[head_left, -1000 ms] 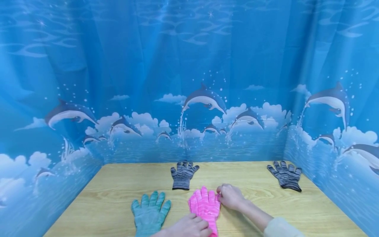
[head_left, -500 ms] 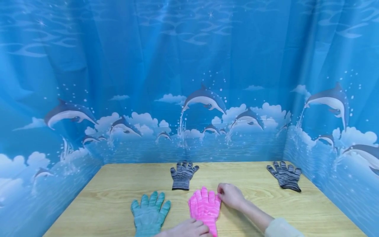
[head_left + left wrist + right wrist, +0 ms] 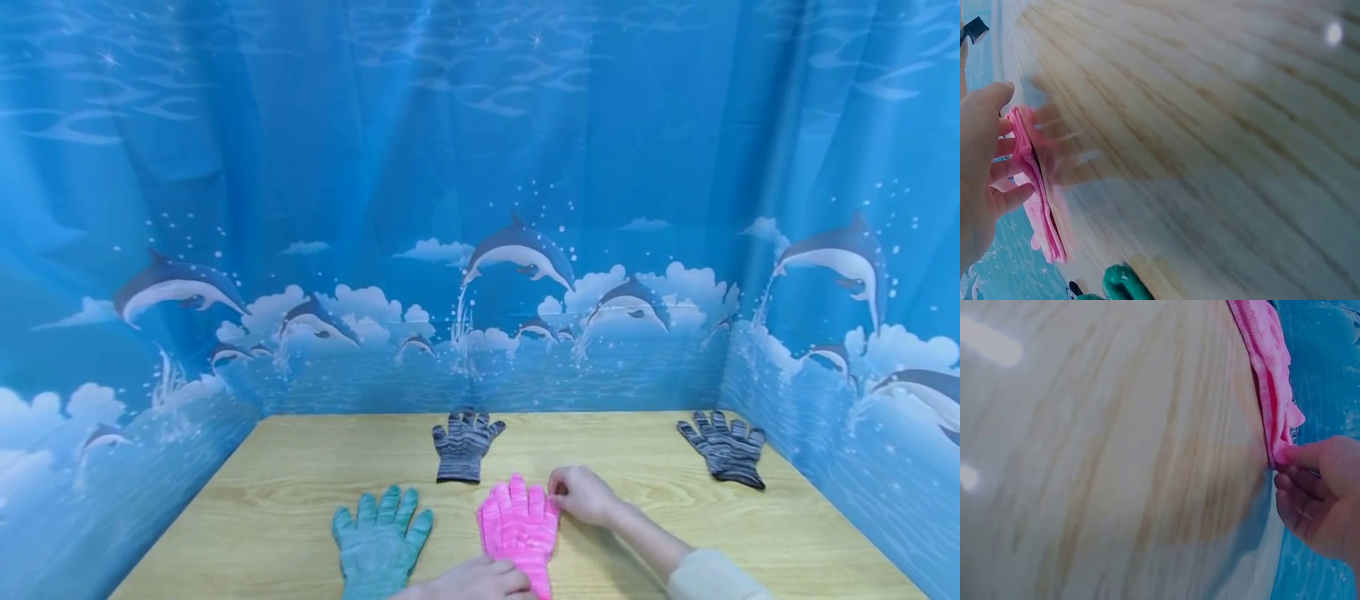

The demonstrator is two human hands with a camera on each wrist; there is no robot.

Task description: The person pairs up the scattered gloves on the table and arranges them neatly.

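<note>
A pink knitted glove (image 3: 519,527) lies flat on the table, fingers pointing away from me. My right hand (image 3: 587,496) pinches the tip of its rightmost finger; in the right wrist view, thumb and forefinger hold that pink fabric (image 3: 1272,394). My left hand (image 3: 480,580) rests on the glove near its cuff, partly cut off by the frame's lower edge. In the left wrist view, its loosely spread fingers (image 3: 1011,199) touch the top of the pink glove (image 3: 1038,187). To the left lies a teal glove (image 3: 378,542), its fingers fanned out.
Beyond the pink glove lies a grey-black striped glove (image 3: 463,450). Another grey-black glove (image 3: 726,450) sits near the far right corner. The wooden table (image 3: 300,454) is bordered at the back and sides by a blue dolphin-print curtain (image 3: 480,167).
My left hand has shifted slightly down toward the near edge over the pink glove. The right hand stays at the glove's finger, almost unmoved.
</note>
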